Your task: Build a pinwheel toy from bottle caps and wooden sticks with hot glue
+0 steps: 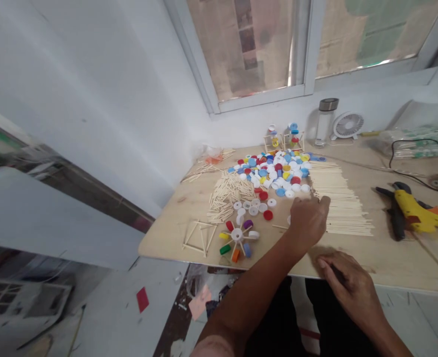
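Grip, left hand (308, 223): half-curled, set down on the plywood worktop (393, 258) against the near side of a band of thin wooden sticks (343, 208). Whether anything is held inside the curl cannot be told from this angle. Right hand (352, 282): loosely open, nothing visible in it, resting near the front edge of the worktop, apart from the sticks.

Head view. Sticks lie parallel and crosswise to the person, side by side, their ends roughly flush. Nothing visible binds them, so a lift straight up seems safer than a sideways drag, which would likely scatter the band. A white bottle cap (288, 219) sits just left of the left hand, with one loose stick (280, 226) beside it. Farther left lie a heap of mixed plastic caps (274, 173) and a crossed pile of shorter sticks (229, 196). Nearer the front edge are a stick wheel with coloured caps around a white hub (237, 238) and a stick frame (200, 238). A yellow glue gun (412, 213) lies to the right, its cord trailing toward the back.
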A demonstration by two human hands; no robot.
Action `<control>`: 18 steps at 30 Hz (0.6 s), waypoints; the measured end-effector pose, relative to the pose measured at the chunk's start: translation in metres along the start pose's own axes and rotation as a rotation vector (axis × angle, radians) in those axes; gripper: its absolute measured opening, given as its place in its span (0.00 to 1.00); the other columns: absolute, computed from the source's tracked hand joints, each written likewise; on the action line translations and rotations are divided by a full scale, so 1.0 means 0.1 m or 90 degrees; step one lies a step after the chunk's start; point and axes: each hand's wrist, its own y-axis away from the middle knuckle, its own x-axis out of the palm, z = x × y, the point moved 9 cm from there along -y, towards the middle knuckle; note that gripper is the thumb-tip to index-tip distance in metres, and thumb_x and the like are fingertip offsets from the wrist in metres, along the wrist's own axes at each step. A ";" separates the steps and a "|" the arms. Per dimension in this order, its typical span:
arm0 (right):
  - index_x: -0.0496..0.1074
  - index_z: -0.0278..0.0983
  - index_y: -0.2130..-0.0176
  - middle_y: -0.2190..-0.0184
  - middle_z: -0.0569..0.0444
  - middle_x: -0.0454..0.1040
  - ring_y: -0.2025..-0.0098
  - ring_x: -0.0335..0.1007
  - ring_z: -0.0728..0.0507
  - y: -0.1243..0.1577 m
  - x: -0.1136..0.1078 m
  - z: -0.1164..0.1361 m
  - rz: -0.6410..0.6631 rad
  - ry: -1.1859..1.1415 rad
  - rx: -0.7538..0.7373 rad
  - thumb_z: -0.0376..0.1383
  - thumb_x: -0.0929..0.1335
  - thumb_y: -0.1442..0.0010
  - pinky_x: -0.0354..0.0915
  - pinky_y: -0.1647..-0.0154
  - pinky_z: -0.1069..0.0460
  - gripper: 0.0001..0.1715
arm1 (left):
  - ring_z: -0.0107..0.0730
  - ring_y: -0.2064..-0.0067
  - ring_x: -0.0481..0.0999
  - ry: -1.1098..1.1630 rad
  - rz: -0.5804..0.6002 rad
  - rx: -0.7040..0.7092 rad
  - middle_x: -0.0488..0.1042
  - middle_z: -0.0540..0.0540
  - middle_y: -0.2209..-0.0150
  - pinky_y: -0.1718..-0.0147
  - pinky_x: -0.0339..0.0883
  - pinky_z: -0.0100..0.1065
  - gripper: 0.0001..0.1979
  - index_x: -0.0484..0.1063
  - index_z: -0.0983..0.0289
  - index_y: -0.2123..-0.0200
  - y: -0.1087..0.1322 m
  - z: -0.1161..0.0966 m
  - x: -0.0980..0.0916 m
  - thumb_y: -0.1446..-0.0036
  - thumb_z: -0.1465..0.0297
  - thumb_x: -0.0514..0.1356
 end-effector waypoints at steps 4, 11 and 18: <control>0.73 0.40 0.70 0.71 0.53 0.76 0.67 0.73 0.43 0.01 0.00 -0.02 -0.010 0.004 -0.001 0.44 0.63 0.38 0.68 0.64 0.49 0.15 | 0.36 0.61 0.74 0.050 0.066 0.027 0.75 0.54 0.63 0.61 0.62 0.39 0.08 0.66 0.64 0.60 0.23 -0.03 -0.09 0.38 0.71 0.49; 0.73 0.40 0.69 0.70 0.52 0.76 0.67 0.73 0.43 0.01 0.01 -0.02 -0.002 0.008 -0.005 0.45 0.62 0.38 0.69 0.64 0.49 0.16 | 0.32 0.61 0.75 0.214 0.076 0.048 0.78 0.52 0.63 0.58 0.62 0.37 0.09 0.69 0.64 0.61 0.73 -0.01 -0.46 0.38 0.73 0.49; 0.74 0.40 0.68 0.69 0.53 0.77 0.65 0.74 0.43 0.04 0.01 -0.07 -0.001 0.004 0.012 0.46 0.63 0.39 0.69 0.63 0.50 0.16 | 0.28 0.62 0.76 0.360 -0.001 -0.035 0.79 0.50 0.64 0.56 0.63 0.33 0.08 0.73 0.62 0.64 1.18 0.36 -0.97 0.40 0.71 0.53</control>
